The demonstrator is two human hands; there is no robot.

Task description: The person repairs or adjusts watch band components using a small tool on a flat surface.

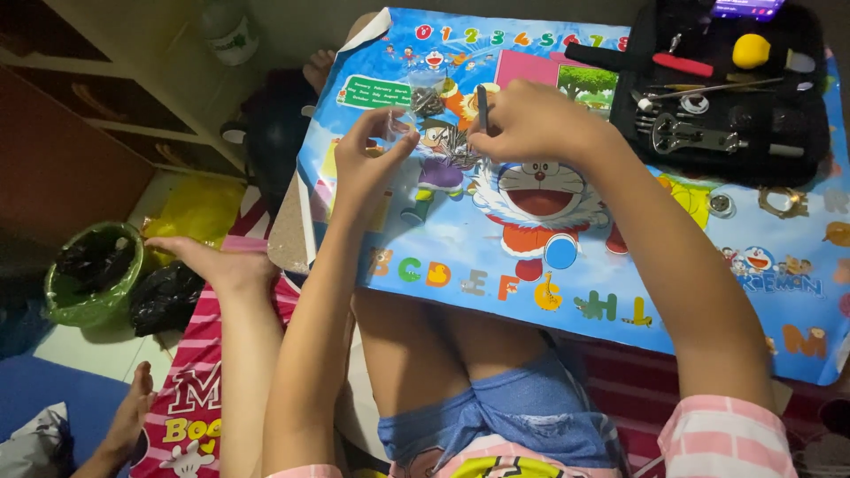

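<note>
Two hands work together: a clear packet [416, 111] is pinched steady by the left hand [367, 159] while a dark tool [482, 106] is gripped upright in the right hand [531, 119].

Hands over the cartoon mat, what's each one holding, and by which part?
The right hand grips a slim dark tool near its lower end. The left hand pinches a small clear plastic bag by its edge.

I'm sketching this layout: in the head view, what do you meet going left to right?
Green bin → left hand → right hand → black tool case.
</note>
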